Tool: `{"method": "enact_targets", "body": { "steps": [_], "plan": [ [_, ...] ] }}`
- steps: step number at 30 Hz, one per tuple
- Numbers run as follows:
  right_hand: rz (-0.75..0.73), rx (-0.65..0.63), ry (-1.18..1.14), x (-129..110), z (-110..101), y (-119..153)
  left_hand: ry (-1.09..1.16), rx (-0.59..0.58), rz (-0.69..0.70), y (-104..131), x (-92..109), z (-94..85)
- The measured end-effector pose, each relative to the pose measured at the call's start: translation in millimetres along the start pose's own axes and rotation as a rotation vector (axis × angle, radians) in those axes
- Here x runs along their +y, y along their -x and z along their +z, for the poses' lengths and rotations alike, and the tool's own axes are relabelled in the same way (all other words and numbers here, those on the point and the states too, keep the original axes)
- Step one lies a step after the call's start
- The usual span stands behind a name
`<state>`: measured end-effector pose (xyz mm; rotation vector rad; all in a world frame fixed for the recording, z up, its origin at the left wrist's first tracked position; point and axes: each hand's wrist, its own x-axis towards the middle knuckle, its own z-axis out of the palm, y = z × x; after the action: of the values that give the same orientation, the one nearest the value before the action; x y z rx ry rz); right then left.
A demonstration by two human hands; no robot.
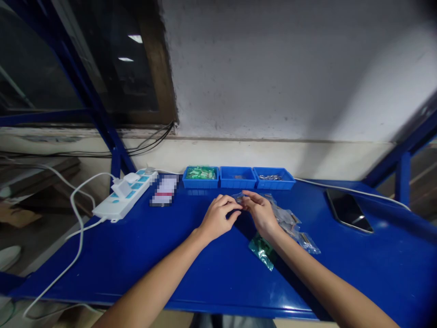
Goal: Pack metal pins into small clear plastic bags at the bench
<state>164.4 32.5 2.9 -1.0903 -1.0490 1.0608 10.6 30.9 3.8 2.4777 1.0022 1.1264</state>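
Note:
My left hand point(217, 217) and my right hand point(261, 212) meet above the middle of the table, fingertips pinched together. Between them a small clear plastic bag point(237, 197) shows behind the fingers, and both hands grip it; its contents are mostly hidden. Beside and beyond my right hand lies a pile of small clear bags point(290, 221) with thin metallic pieces inside. A green-tinted plastic bag point(262, 251) rests flat under my right wrist, partly covered by the forearm.
Along the back stand three blue bins: one with green packets point(201, 173), a middle bin point(238, 183) with little in it, and one with metal pieces point(273, 183). A white power strip point(124, 196) with cords sits left; a phone point(348, 210) lies right on the blue table point(211, 278).

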Motion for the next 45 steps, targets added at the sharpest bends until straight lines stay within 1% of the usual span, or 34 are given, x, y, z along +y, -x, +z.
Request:
{"method": "enact_targets", "body": {
  "steps": [2, 3, 4, 6, 8, 10, 12, 13, 15, 17, 18, 20, 22, 23, 24, 26, 28, 31, 34, 37, 39, 40, 42, 43, 45],
  "plan": [
    [-0.051, 0.027, 0.029, -0.8, -0.5, 1.0, 0.092, -0.011, -0.069, -0.8, 0.6, 1.0],
    [-0.106, 0.031, 0.076, -1.7, -0.5, 2.4, 0.168, -0.005, -0.132, -1.2, 0.0, 2.1],
    [-0.189, 0.029, 0.149, -2.8, -0.2, 4.4, 0.262, 0.006, -0.208, -1.7, -1.1, 3.4],
    [-0.410, -0.002, 0.352, -4.5, 0.7, 9.4, 0.477, 0.036, -0.373, -2.8, -3.8, 6.1],
    [-0.635, -0.055, 0.559, -4.6, 1.8, 14.2, 0.665, 0.062, -0.488, -3.6, -6.0, 7.7],
    [-0.771, -0.117, 0.681, -3.8, 2.8, 17.4, 0.771, 0.087, -0.520, -4.4, -6.8, 7.8],
    [-0.831, -0.175, 0.746, -3.5, 3.4, 19.0, 0.773, 0.122, -0.517, -5.2, -7.1, 7.0],
    [-0.834, -0.195, 0.754, -3.9, 3.6, 19.3, 0.747, 0.142, -0.516, -5.6, -7.5, 6.5],
    [-0.794, -0.201, 0.737, -5.4, 3.9, 19.2, 0.681, 0.176, -0.519, -6.4, -9.0, 5.6],
    [-0.685, -0.166, 0.702, -6.9, 4.2, 17.9, 0.635, 0.199, -0.515, -6.5, -10.8, 4.5],
    [-0.597, -0.152, 0.672, -7.1, 4.3, 16.7, 0.613, 0.206, -0.501, -6.3, -11.4, 3.7],
    [-0.368, -0.149, 0.550, -6.3, 4.2, 13.2, 0.493, 0.204, -0.402, -5.3, -10.9, 2.0],
    [-0.135, -0.169, 0.330, -4.3, 3.8, 9.0, 0.307, 0.176, -0.237, -3.9, -8.1, 0.3],
    [-0.045, -0.180, 0.206, -3.2, 3.5, 7.1, 0.217, 0.158, -0.157, -3.2, -6.0, -0.2],
    [0.015, -0.187, 0.099, -2.4, 3.2, 5.5, 0.146, 0.143, -0.095, -2.6, -3.8, -0.5],
    [0.059, -0.185, -0.026, -1.4, 2.8, 3.6, 0.079, 0.125, -0.043, -1.7, 0.2, -0.7],
    [0.042, -0.164, -0.047, -0.8, 2.8, 3.2, 0.040, 0.117, -0.040, -1.4, 2.5, -0.7],
    [0.002, -0.105, -0.029, 1.5, 3.2, 3.6, 0.015, 0.133, -0.087, -2.3, 1.6, -1.0],
    [-0.125, -0.049, 0.015, 4.1, 2.8, 3.9, 0.108, 0.129, -0.181, -4.1, -1.9, -0.5],
    [-0.320, -0.080, 0.220, 2.4, 0.5, 5.7, 0.394, 0.073, -0.377, -5.4, -3.5, 2.2],
    [-0.495, -0.128, 0.432, -1.2, -1.4, 8.2, 0.600, 0.064, -0.513, -5.9, -2.8, 4.0],
    [-0.589, -0.145, 0.529, -3.1, -2.3, 9.5, 0.673, 0.067, -0.551, -6.1, -2.3, 4.5],
    [-0.735, -0.152, 0.664, -5.8, -3.5, 11.9, 0.748, 0.085, -0.564, -6.6, -1.4, 4.8],
    [-0.767, -0.144, 0.700, -6.5, -3.8, 12.8, 0.754, 0.101, -0.555, -6.9, -1.4, 4.6],
    [-0.757, -0.104, 0.736, -6.7, -4.1, 13.6, 0.722, 0.151, -0.544, -7.4, -2.3, 3.8]
  ]
}}
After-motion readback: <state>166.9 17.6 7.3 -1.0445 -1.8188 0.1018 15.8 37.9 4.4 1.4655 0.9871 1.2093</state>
